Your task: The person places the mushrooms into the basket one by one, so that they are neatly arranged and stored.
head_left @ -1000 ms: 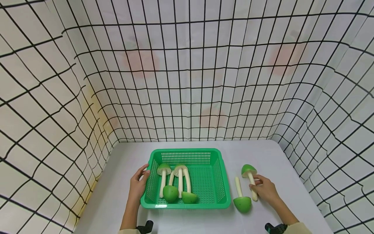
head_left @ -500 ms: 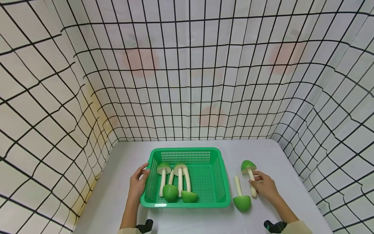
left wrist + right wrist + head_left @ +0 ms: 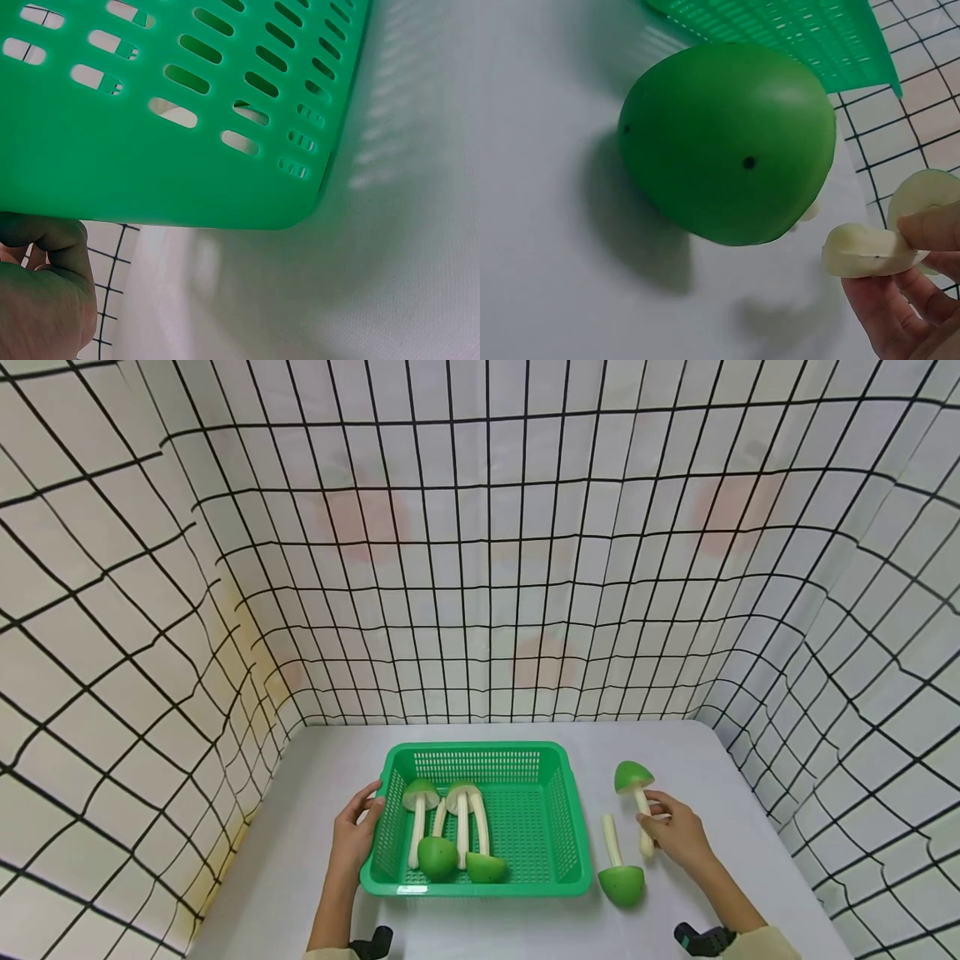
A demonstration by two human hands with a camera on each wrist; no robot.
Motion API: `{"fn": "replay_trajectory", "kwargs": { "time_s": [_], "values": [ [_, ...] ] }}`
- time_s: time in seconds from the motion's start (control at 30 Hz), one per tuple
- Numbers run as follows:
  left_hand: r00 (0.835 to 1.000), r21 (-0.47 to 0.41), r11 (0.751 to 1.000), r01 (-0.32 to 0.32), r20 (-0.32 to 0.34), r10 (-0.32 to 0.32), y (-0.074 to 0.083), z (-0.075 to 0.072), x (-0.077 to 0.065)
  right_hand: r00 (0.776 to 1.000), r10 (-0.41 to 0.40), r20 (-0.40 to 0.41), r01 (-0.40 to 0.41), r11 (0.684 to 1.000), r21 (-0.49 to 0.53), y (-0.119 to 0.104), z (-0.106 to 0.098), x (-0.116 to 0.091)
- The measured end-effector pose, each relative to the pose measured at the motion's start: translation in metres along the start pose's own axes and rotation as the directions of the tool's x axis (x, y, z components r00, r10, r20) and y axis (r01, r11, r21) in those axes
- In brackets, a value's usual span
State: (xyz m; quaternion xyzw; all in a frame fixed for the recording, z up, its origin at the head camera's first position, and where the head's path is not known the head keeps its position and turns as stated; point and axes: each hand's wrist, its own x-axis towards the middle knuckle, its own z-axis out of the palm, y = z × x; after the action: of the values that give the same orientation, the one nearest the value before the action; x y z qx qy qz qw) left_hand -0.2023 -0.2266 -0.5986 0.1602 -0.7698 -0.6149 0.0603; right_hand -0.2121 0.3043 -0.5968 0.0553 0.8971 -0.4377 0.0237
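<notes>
My right hand (image 3: 678,837) pinches the pale stem of a toy mushroom (image 3: 633,777) with a green cap, held cap away from me. In the right wrist view the stem (image 3: 870,251) sits between thumb and fingers, its end toward the camera. Left of that hand, a second green-capped mushroom (image 3: 622,885) lies on the table, cap nearest me. At the left side of a green plastic basket (image 3: 477,889), my left hand (image 3: 352,839) grips the rim. Several mushrooms, among them one with its cap at the front (image 3: 437,857), lie in the basket's left half.
A white table (image 3: 525,935) bears everything. Black wire grid (image 3: 487,585) stands behind it and along both sides, with pale sheeting beyond. Dark straps with small devices (image 3: 705,939) are worn on both wrists.
The right hand has shifted slightly away from me and left, carrying its mushroom up from beside the one lying on the table. The left hand and basket stay put.
</notes>
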Motion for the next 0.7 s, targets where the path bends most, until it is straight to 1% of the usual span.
{"fn": "replay_trajectory", "kwargs": {
  "time_s": [0.17, 0.37, 0.7],
  "values": [
    [1.0, 0.012, 1.0, -0.003, 0.003, 0.003, 0.001, 0.0, -0.001, 1.0, -0.008, -0.004, 0.008, 1.0, 0.022, -0.009, -0.001, 0.001],
    [1.0, 0.006, 1.0, -0.009, -0.003, 0.009, 0.004, 0.0, -0.003, 1.0, -0.007, 0.001, 0.007, 0.998, 0.059, -0.02, 0.002, 0.002],
    [1.0, -0.004, 1.0, 0.003, -0.012, -0.003, 0.002, 0.001, -0.003, 1.0, -0.018, 0.011, 0.017, 0.994, 0.11, -0.035, 0.006, 0.007]
  ]
}}
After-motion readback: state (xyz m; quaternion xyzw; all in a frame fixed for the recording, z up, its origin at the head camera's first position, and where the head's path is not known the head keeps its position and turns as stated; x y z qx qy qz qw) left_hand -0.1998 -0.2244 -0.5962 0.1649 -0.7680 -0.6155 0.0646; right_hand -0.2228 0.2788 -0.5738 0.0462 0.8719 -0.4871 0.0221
